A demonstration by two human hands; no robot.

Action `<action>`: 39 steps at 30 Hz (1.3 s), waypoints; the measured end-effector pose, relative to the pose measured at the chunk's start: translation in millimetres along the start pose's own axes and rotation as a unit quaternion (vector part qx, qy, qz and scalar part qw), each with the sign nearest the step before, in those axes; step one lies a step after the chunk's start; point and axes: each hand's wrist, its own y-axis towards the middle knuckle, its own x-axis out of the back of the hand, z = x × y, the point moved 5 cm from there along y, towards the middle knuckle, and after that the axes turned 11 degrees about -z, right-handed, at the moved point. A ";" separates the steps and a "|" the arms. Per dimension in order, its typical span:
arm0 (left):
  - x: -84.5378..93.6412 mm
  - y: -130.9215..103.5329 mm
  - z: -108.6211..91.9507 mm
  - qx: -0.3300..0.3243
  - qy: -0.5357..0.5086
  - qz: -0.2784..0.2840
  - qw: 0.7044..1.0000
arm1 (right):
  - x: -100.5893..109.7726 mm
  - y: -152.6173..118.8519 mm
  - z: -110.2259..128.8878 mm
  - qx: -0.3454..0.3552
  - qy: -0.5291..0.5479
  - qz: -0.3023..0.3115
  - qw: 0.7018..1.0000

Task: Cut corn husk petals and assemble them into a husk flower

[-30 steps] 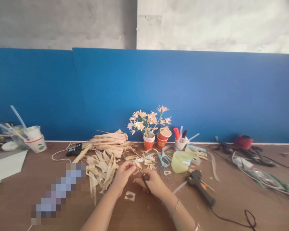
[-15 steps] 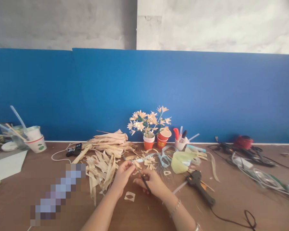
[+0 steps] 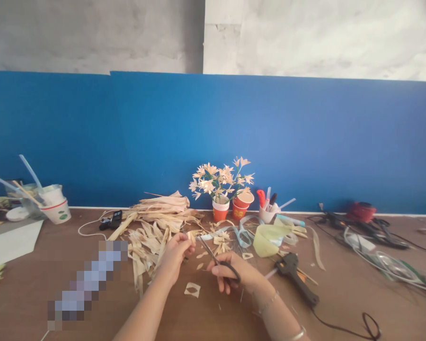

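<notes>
My left hand point(image 3: 177, 253) pinches a small pale piece of husk point(image 3: 190, 237) between thumb and fingers. To its right, my right hand point(image 3: 232, 271) holds dark scissors point(image 3: 216, 260) by the handles, the blades pointing up and left, a little apart from the husk piece. Cut husk pieces point(image 3: 222, 241) lie just beyond the scissors. A pale square with a hole point(image 3: 192, 290) rests on the brown table below my hands. Left of my left hand is a pile of dried husks point(image 3: 147, 246).
Pale flowers point(image 3: 213, 177) stand in paper cups point(image 3: 220, 210) near the blue partition. A glue gun point(image 3: 296, 279) with its cord lies right of my right hand, by yellow-green ribbon point(image 3: 268, 239). Cables point(image 3: 386, 265) are at far right, a white cup point(image 3: 58, 211) at left.
My right hand has moved right and slightly down with the scissors, away from my left hand. The left hand has shifted slightly up and left, and the husk piece shows more clearly.
</notes>
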 end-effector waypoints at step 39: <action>-8.3 -7.5 7.1 0.020 0.028 0.057 0.998 | -1.0 4.3 -6.5 -0.008 -0.026 -0.015 1.000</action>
